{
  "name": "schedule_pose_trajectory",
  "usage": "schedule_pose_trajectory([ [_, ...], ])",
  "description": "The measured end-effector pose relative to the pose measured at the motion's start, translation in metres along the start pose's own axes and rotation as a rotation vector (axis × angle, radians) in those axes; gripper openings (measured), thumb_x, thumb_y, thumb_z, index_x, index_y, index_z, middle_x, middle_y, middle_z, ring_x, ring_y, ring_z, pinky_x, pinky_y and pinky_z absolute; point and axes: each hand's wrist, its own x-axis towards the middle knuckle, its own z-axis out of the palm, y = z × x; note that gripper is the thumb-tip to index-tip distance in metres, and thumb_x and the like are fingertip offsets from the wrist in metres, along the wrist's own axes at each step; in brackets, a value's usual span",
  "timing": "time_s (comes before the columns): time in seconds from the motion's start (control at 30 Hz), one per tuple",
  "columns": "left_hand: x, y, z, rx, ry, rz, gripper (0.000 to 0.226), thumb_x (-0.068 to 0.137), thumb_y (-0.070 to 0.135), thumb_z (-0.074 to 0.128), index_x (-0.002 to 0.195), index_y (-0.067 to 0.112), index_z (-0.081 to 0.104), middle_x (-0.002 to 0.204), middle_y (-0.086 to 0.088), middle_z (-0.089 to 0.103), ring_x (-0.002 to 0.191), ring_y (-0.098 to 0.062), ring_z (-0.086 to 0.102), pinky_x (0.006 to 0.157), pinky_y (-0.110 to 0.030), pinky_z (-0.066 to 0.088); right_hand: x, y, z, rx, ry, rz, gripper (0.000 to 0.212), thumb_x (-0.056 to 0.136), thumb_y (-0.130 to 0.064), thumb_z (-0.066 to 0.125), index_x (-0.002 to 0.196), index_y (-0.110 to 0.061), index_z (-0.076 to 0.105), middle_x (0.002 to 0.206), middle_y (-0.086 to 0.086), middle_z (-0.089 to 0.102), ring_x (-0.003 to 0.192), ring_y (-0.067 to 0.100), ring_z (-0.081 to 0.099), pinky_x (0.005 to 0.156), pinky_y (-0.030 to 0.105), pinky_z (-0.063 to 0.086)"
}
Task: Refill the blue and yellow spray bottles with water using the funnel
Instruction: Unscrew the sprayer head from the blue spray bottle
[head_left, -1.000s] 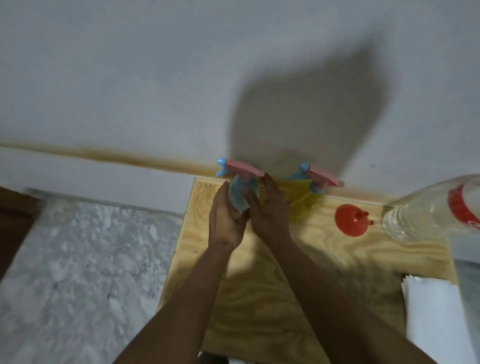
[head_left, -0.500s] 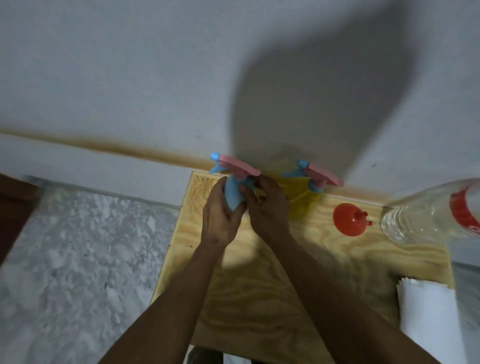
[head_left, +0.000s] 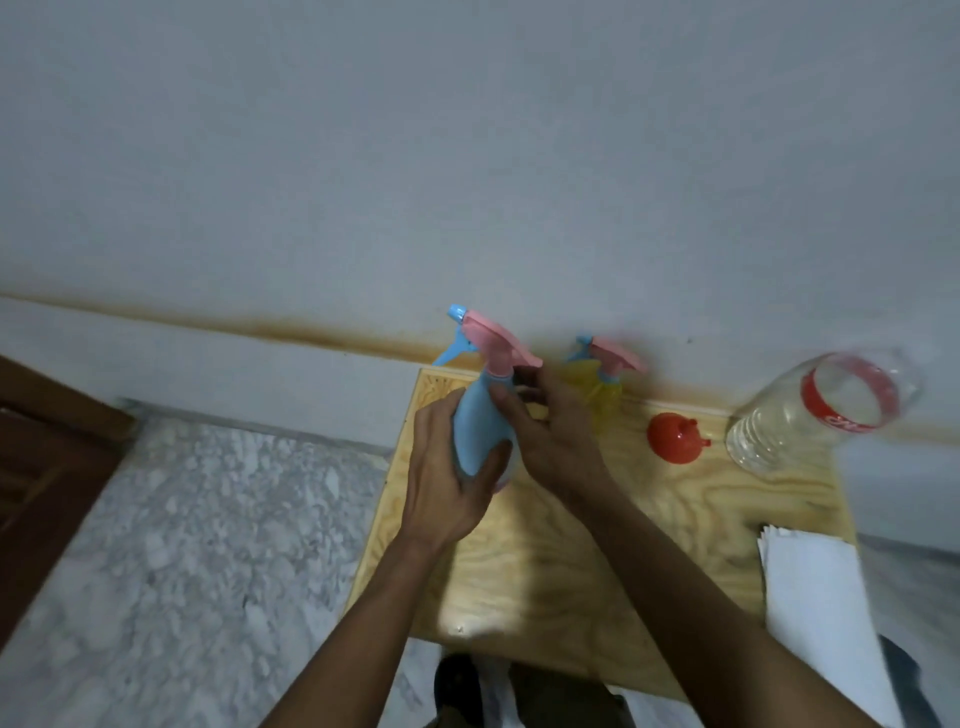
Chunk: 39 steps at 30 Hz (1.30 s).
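Note:
My left hand (head_left: 447, 478) grips the body of the blue spray bottle (head_left: 480, 426), held tilted above the wooden board (head_left: 597, 561). Its pink and blue trigger head (head_left: 488, 340) points up and left. My right hand (head_left: 550, 431) has its fingers at the bottle's neck, just under the pink collar. The yellow spray bottle (head_left: 605, 382) stands behind my right hand near the wall, partly hidden. A red funnel (head_left: 675, 436) lies on the board to its right. A large clear water bottle (head_left: 810, 410) with a red label stands at the far right.
A stack of white paper (head_left: 821, 597) lies at the board's right edge. The board sits against a pale wall (head_left: 467, 156). Grey marbled floor (head_left: 182, 545) spreads to the left, with a dark wooden door edge (head_left: 41, 467) beyond.
The blue bottle has been lifted off the board and drawn nearer to me. My left hand now wraps lower round its body, and my right fingers have moved up to its neck.

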Motion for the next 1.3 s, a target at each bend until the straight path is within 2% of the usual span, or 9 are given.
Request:
schedule_pose_trajectory([
  [0.13,-0.022,0.025,-0.015,-0.043,-0.01,0.016,0.073,0.086,0.054,0.063,0.146,0.017,0.043,0.132,0.002,0.051,0.118,-0.001,0.052,0.089,-0.011,0.045,-0.037,-0.033,-0.001,0.034,0.048,-0.046,0.02,0.095,-0.025,0.065,0.114,-0.019,0.067,0.107,-0.01,0.07,0.088,0.002,0.063,0.075,0.024,0.053],
  [0.3,-0.059,0.033,-0.03,-0.072,0.069,0.13,0.074,0.093,0.054,0.059,0.149,0.009,0.04,0.148,-0.004,0.05,0.132,-0.017,0.053,0.102,-0.032,0.051,-0.084,-0.055,0.005,0.061,0.114,-0.081,0.012,0.093,-0.025,0.067,0.105,-0.027,0.067,0.099,-0.012,0.07,0.084,0.003,0.064,0.072,0.021,0.054],
  [0.47,-0.088,0.049,-0.041,-0.147,0.089,0.174,0.067,0.092,0.04,0.063,0.149,0.013,0.04,0.15,0.006,0.045,0.136,0.001,0.046,0.104,-0.015,0.043,-0.12,-0.068,0.007,0.042,0.174,-0.119,0.005,0.092,-0.031,0.068,0.097,-0.03,0.067,0.096,0.0,0.069,0.077,0.009,0.059,0.073,0.025,0.051],
  [0.6,-0.098,0.061,-0.048,-0.218,0.067,0.154,0.073,0.092,0.052,0.062,0.149,0.012,0.042,0.149,0.008,0.047,0.136,0.001,0.048,0.104,-0.016,0.043,-0.134,-0.077,0.004,0.097,0.241,-0.154,0.015,0.087,-0.03,0.075,0.099,-0.022,0.071,0.091,0.001,0.069,0.073,0.001,0.053,0.07,0.023,0.05],
  [0.8,-0.1,0.072,-0.051,-0.229,0.002,0.119,0.075,0.089,0.067,0.057,0.149,0.024,0.044,0.147,0.008,0.052,0.133,-0.011,0.054,0.103,-0.041,0.052,-0.135,-0.078,-0.009,0.109,0.148,-0.146,0.02,0.093,-0.038,0.067,0.102,-0.02,0.072,0.095,0.003,0.07,0.092,0.02,0.063,0.085,0.043,0.056],
  [0.9,-0.099,0.079,-0.048,-0.273,-0.039,0.073,0.076,0.088,0.066,0.059,0.149,0.024,0.043,0.145,0.006,0.055,0.132,-0.016,0.056,0.101,-0.052,0.051,-0.133,-0.081,-0.022,0.078,0.076,-0.168,0.019,0.098,-0.035,0.059,0.095,-0.02,0.07,0.088,-0.009,0.068,0.084,0.008,0.06,0.078,0.035,0.052],
  [1.0,-0.097,0.086,-0.043,-0.296,-0.05,0.038,0.07,0.086,0.059,0.062,0.147,0.029,0.046,0.141,0.009,0.058,0.127,-0.014,0.059,0.098,-0.051,0.053,-0.13,-0.084,-0.032,0.077,0.045,-0.172,0.02,0.099,-0.035,0.058,0.099,-0.018,0.069,0.084,-0.014,0.065,0.081,0.003,0.057,0.077,0.025,0.046],
  [1.17,-0.096,0.09,-0.041,-0.303,-0.072,0.014,0.069,0.085,0.057,0.063,0.146,0.031,0.046,0.141,0.012,0.057,0.125,-0.011,0.059,0.098,-0.048,0.054,-0.124,-0.085,-0.032,0.157,0.097,-0.154,0.025,0.089,-0.036,0.072,0.102,-0.015,0.068,0.079,-0.005,0.062,0.077,0.005,0.056,0.075,0.027,0.049],
  [1.3,-0.097,0.091,-0.051,-0.304,-0.055,-0.04,0.068,0.08,0.062,0.061,0.143,0.038,0.047,0.134,0.022,0.059,0.117,-0.003,0.062,0.093,-0.039,0.057,-0.123,-0.087,-0.024,0.116,0.006,-0.167,0.02,0.097,-0.033,0.061,0.098,-0.015,0.071,0.08,-0.005,0.063,0.076,0.005,0.054,0.073,0.024,0.046],
])
